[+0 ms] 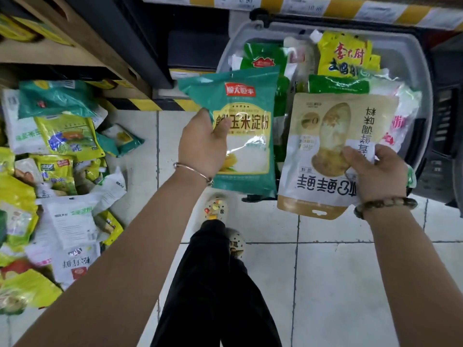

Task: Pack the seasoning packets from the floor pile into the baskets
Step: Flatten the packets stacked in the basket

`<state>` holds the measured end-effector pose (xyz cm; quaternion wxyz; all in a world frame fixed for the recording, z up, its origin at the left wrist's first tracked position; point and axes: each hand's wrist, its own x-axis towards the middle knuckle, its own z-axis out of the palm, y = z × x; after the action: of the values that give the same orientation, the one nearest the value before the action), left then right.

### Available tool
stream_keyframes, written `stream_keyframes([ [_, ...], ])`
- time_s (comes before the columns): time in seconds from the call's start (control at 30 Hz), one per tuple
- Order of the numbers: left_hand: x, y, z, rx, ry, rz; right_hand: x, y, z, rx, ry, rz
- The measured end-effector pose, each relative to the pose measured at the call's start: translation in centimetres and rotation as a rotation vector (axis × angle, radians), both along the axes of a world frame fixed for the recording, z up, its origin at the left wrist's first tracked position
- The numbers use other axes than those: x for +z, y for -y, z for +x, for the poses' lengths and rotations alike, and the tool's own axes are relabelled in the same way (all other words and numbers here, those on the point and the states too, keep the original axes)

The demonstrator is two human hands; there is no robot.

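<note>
"Where are the arms?"

"Both bare forearms reach forward from the lower corners, the hands held up in front of the body and well apart."

"The left one?"

"The left hand [204, 144] shows its back, its thumb curled over the front of a teal packet [246, 136] and its fingers hidden behind. A thin bangle [191, 171] rings the wrist."

"And the right?"

"The right hand [375, 171] sits a little lower, thumb and fingers pinching the right side of a beige pouch [325, 136]. A bead bracelet [385, 203] circles that wrist."
</note>
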<state>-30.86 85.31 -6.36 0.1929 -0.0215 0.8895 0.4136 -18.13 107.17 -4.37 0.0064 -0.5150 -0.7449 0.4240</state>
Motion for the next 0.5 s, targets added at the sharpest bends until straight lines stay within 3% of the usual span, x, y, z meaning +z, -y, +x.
stream_keyframes([
  [0.17,-1.7,-2.9,-3.3,-0.098,0.002,0.047,-0.6,-2.1,-2.6,-0.018,-0.046,0.012],
  [0.27,-3.3,-4.4,-3.9,-0.055,0.004,0.163,-1.8,-3.7,-4.4,0.009,-0.058,0.089],
  [0.5,-5.9,-6.7,-4.3,0.121,0.030,0.207,-4.8,-6.1,-7.5,0.006,-0.028,0.176],
])
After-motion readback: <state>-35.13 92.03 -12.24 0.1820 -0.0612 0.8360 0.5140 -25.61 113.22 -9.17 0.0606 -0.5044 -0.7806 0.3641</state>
